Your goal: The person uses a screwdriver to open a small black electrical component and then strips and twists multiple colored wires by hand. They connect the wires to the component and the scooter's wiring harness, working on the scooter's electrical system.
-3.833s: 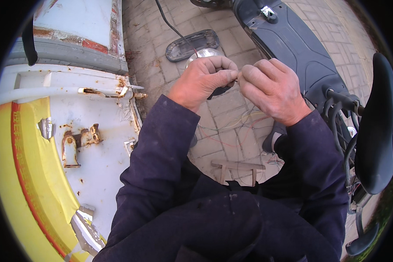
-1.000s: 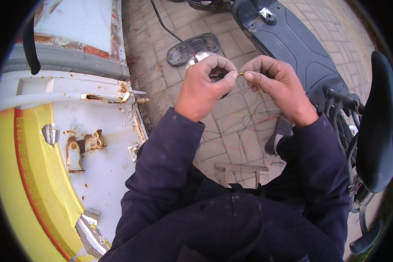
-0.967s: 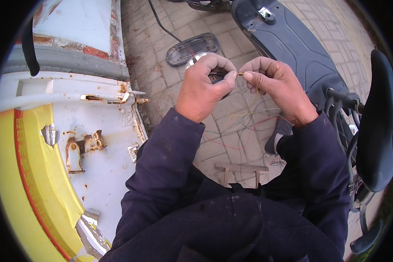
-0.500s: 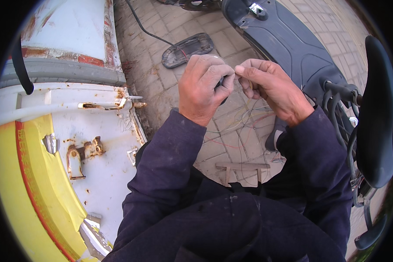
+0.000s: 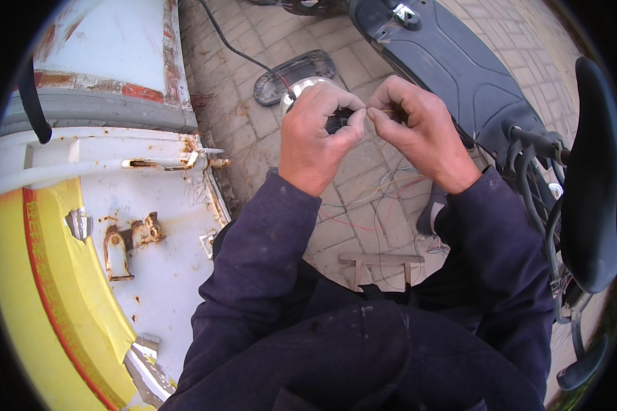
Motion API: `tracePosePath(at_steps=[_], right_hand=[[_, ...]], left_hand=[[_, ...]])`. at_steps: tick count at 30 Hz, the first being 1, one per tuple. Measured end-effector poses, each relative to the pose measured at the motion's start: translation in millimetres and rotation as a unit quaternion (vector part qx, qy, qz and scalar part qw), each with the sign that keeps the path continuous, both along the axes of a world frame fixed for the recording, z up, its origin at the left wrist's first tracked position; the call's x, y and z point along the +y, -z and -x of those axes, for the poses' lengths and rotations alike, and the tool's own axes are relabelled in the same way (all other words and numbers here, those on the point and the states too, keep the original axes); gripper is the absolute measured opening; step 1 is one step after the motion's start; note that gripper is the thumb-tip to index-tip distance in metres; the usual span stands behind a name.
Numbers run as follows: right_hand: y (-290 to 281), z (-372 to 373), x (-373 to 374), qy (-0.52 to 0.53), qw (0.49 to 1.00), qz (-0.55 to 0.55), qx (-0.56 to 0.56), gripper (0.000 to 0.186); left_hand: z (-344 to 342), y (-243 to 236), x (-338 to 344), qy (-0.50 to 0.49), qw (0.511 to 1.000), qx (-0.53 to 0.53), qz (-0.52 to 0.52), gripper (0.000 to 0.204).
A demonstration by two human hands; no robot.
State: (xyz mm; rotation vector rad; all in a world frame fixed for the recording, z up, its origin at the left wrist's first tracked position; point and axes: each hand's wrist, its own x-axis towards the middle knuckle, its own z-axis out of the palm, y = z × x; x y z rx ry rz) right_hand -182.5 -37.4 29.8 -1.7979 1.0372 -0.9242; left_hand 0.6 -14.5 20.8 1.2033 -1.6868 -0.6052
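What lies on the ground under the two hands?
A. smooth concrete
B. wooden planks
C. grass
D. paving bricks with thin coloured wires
D: below the left hand and right hand, paving bricks show, with thin coloured wires strewn across them.

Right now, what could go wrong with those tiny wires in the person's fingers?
1. The left hand and right hand pinch a very thin wire end by the fingertips only; it might slip out or snap.
2. Loose coloured wires hang tangled below the hands over the paving bricks, so a pull might snag them.
3. The round metal part sits half hidden behind the left hand and might drop onto the bricks.
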Motion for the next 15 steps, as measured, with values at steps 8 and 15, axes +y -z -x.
tracePosePath(at_steps=[8, 15], right_hand=[[2.4, -2.4, -9.2, -0.003, 0.933, 0.334, 0.133, 0.013], [1.4, 0.7, -7.7, -0.002, 0.989, -0.111, -0.096, 0.024]], left_hand=[[-7.1, -7.6, 4.8, 0.014, 0.966, 0.139, -0.216, 0.017], [-4.8, -6.8, 7.3, -0.007, 0.996, 0.076, -0.047, 0.026]])
